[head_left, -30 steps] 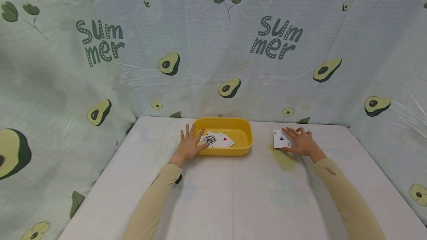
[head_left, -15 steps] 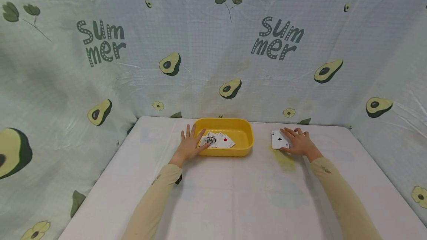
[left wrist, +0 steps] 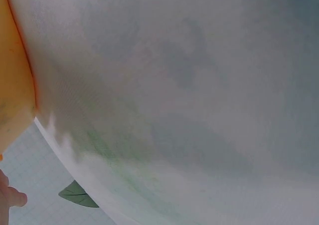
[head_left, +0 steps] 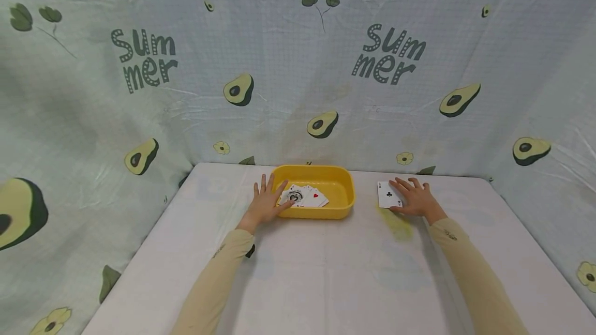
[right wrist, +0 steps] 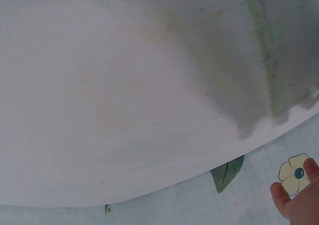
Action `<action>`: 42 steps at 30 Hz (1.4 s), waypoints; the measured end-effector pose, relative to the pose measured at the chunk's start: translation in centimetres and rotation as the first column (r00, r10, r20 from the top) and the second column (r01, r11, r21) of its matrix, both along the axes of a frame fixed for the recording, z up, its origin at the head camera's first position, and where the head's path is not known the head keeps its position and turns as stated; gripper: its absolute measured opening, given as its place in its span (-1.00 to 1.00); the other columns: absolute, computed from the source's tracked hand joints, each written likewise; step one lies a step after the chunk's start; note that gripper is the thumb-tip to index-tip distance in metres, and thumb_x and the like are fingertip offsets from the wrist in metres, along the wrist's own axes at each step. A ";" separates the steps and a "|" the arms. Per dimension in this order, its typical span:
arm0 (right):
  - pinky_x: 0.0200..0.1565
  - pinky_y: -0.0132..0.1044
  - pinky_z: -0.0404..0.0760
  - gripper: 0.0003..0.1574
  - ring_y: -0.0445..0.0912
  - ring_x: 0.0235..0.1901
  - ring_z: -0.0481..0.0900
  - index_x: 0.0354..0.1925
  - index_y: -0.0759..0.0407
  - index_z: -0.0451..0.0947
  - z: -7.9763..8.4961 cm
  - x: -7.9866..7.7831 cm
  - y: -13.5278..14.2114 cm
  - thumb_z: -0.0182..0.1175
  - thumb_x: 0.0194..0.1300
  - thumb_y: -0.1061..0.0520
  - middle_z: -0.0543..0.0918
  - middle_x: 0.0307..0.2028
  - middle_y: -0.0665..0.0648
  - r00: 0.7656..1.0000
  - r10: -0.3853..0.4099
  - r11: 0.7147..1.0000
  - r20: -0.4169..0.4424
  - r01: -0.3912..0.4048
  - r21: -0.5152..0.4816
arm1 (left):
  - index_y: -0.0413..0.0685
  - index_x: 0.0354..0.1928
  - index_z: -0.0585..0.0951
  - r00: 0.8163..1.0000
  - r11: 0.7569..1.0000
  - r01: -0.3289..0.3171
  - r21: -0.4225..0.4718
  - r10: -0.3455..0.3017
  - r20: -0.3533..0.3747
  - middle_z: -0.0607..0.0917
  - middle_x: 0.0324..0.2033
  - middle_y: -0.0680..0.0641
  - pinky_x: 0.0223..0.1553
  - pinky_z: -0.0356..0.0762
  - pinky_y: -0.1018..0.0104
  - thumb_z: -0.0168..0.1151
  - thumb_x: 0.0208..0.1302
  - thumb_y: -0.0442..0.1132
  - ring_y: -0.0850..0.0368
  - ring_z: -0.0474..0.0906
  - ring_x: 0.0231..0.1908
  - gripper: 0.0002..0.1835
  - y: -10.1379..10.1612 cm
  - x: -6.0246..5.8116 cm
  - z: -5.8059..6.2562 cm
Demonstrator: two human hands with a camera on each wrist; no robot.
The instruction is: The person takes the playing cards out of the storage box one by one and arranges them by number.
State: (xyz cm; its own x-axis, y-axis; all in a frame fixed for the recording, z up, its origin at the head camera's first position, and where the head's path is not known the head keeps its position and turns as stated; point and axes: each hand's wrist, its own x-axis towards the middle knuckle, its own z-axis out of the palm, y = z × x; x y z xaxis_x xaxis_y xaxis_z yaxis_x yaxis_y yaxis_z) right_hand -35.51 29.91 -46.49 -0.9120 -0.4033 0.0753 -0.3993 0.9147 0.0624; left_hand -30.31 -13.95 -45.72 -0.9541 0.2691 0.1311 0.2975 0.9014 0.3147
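Observation:
On the white table lies a playing card with a club at its centre; whether more cards lie under it I cannot tell. My right hand spans its right part, index finger at the far edge and thumb at the near edge. To the left, my left hand rests with spread fingers at the left end of a yellow tray, its thumb reaching over the near rim. Several fanned playing cards lie inside, face up. The wrist views show only fingertips, the tray's side and tabletop.
The white-covered table carries a yellow stain in front of the right-hand card. Behind the table and on both sides hangs a pale curtain printed with avocados and lettering.
My right hand and the club card have slid together slightly to the left, toward the tray. The left hand, the tray and its cards have stayed in place.

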 end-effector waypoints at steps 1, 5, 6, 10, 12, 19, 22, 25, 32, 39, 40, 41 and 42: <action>0.00 0.35 0.13 0.01 0.26 0.19 0.12 0.29 0.05 0.11 0.0 0.0 0.0 0.11 -0.01 -0.39 0.23 0.27 0.22 1.000 -0.002 1.000 0.003 0.002 0.001 | 0.11 0.37 0.03 1.000 1.000 0.001 0.000 -0.001 0.005 -0.19 0.36 -0.32 0.23 -0.36 -0.30 -0.10 0.19 0.26 -0.32 -0.43 0.33 -0.23 0.0 0.0 0.0; 0.02 0.37 0.10 0.01 0.27 0.20 0.11 0.30 0.05 0.10 0.0 0.2 -0.2 0.11 0.00 -0.38 0.22 0.28 0.22 1.000 -0.016 1.000 0.023 0.016 -0.005 | 0.12 0.37 0.02 1.000 1.000 0.009 0.005 -0.009 0.010 -0.20 0.36 -0.31 0.23 -0.36 -0.29 -0.10 0.19 0.26 -0.32 -0.43 0.33 -0.23 0.0 0.0 -0.1; 0.03 0.38 0.09 0.01 0.27 0.20 0.10 0.30 0.05 0.10 0.0 0.3 -0.2 0.11 0.00 -0.39 0.21 0.28 0.22 0.999 -0.019 1.000 0.026 0.019 -0.004 | 0.12 0.37 0.02 1.000 1.000 0.009 0.005 -0.009 0.008 -0.20 0.36 -0.31 0.23 -0.36 -0.29 -0.10 0.19 0.26 -0.33 -0.43 0.33 -0.23 0.0 -0.1 -0.1; 0.03 0.38 0.08 0.01 0.27 0.21 0.10 0.30 0.05 0.09 0.1 0.4 -0.2 0.10 0.01 -0.38 0.20 0.29 0.22 0.999 -0.022 1.000 0.034 0.022 -0.001 | 0.13 0.37 0.02 1.000 1.000 0.009 -0.002 -0.009 0.002 -0.20 0.36 -0.31 0.23 -0.35 -0.29 -0.11 0.19 0.26 -0.33 -0.40 0.33 -0.23 0.0 -0.2 -0.2; 0.04 0.38 0.08 0.02 0.26 0.22 0.09 0.31 0.04 0.07 0.1 0.3 -0.2 0.10 0.01 -0.39 0.18 0.30 0.21 0.999 -0.024 1.000 0.041 0.024 -0.001 | 0.13 0.37 0.02 1.000 1.000 0.007 -0.005 -0.007 0.001 -0.19 0.36 -0.31 0.23 -0.35 -0.29 -0.11 0.19 0.27 -0.33 -0.41 0.33 -0.23 0.0 -0.2 -0.3; 0.02 0.38 0.09 0.04 0.25 0.22 0.09 0.31 0.03 0.04 0.2 0.2 0.0 0.08 0.01 -0.41 0.15 0.31 0.19 0.998 -0.031 0.999 0.053 0.030 0.014 | 0.14 0.37 0.01 1.000 1.000 -0.003 -0.015 0.003 0.012 -0.20 0.37 -0.30 0.24 -0.37 -0.28 -0.14 0.18 0.29 -0.31 -0.44 0.34 -0.23 0.1 -0.3 -0.3; 0.02 0.37 0.10 0.03 0.24 0.22 0.09 0.31 0.03 0.05 0.2 0.2 -0.1 0.07 0.01 -0.42 0.15 0.31 0.19 0.998 -0.031 0.999 0.053 0.031 0.013 | 0.13 0.37 0.03 1.000 1.000 0.001 -0.009 -0.001 0.003 -0.19 0.36 -0.31 0.23 -0.36 -0.29 -0.12 0.19 0.28 -0.32 -0.42 0.34 -0.23 0.1 -0.3 -0.4; 0.01 0.34 0.11 0.03 0.24 0.21 0.10 0.31 0.03 0.07 0.2 0.3 -0.1 0.07 0.01 -0.41 0.17 0.31 0.19 0.999 -0.023 1.000 0.036 0.023 -0.010 | 0.12 0.37 0.04 1.000 1.000 0.004 -0.005 -0.005 -0.013 -0.18 0.36 -0.32 0.23 -0.34 -0.30 -0.11 0.19 0.27 -0.34 -0.41 0.33 -0.24 0.0 -0.3 -0.4; -0.02 0.29 0.13 0.02 0.24 0.22 0.07 0.33 0.01 0.01 0.2 0.0 -0.9 0.04 0.05 -0.41 0.12 0.33 0.19 1.000 0.008 0.997 0.013 -0.007 -0.083 | 0.14 0.36 0.04 1.000 1.000 -0.005 -0.006 0.005 -0.012 -0.18 0.36 -0.31 0.23 -0.33 -0.30 -0.11 0.18 0.27 -0.35 -0.40 0.33 -0.24 -0.1 -0.3 -0.3; -0.03 0.26 0.13 -0.07 0.22 0.21 0.05 0.34 0.05 0.02 1.6 -0.1 -3.8 0.07 0.13 -0.27 0.06 0.35 0.19 0.995 0.100 0.972 -0.026 -0.103 -0.211 | 0.13 0.37 0.03 1.000 1.000 -0.007 -0.002 0.007 -0.007 -0.20 0.37 -0.31 0.23 -0.34 -0.29 -0.12 0.18 0.28 -0.35 -0.40 0.33 -0.23 0.0 -0.3 -0.4; -0.03 0.26 0.14 -0.08 0.21 0.21 0.06 0.34 0.05 0.03 1.9 0.0 -4.3 0.07 0.13 -0.26 0.06 0.35 0.19 0.993 0.112 0.969 -0.033 -0.117 -0.218 | 0.14 0.37 0.03 1.000 1.000 -0.006 -0.001 0.006 -0.004 -0.20 0.37 -0.30 0.23 -0.35 -0.29 -0.13 0.18 0.28 -0.35 -0.41 0.33 -0.23 0.0 -0.3 -0.4; -0.03 0.26 0.15 -0.09 0.21 0.21 0.06 0.33 0.06 0.04 2.1 0.0 -4.8 0.07 0.14 -0.25 0.05 0.35 0.19 0.992 0.124 0.965 -0.036 -0.129 -0.228 | 0.14 0.37 0.02 1.000 1.000 -0.004 0.000 0.004 -0.003 -0.20 0.37 -0.30 0.23 -0.35 -0.29 -0.13 0.18 0.28 -0.35 -0.41 0.33 -0.23 0.0 -0.3 -0.4; -0.03 0.25 0.15 -0.10 0.20 0.21 0.06 0.33 0.07 0.04 2.3 0.1 -5.2 0.06 0.15 -0.24 0.06 0.35 0.19 0.990 0.137 0.963 -0.041 -0.142 -0.229 | 0.14 0.37 0.02 1.000 1.000 -0.003 0.002 0.003 -0.003 -0.20 0.37 -0.31 0.23 -0.36 -0.30 -0.13 0.18 0.28 -0.35 -0.42 0.33 -0.23 0.0 -0.3 -0.4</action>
State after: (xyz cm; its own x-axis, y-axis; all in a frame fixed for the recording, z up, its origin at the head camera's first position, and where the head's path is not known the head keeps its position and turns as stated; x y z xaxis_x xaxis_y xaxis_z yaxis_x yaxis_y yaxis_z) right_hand -35.45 24.66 -44.22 -0.8446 -0.4954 0.2028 -0.5250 0.8407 -0.1328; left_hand -30.64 -14.00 -46.16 -0.9545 0.2663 0.1346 0.2960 0.9015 0.3158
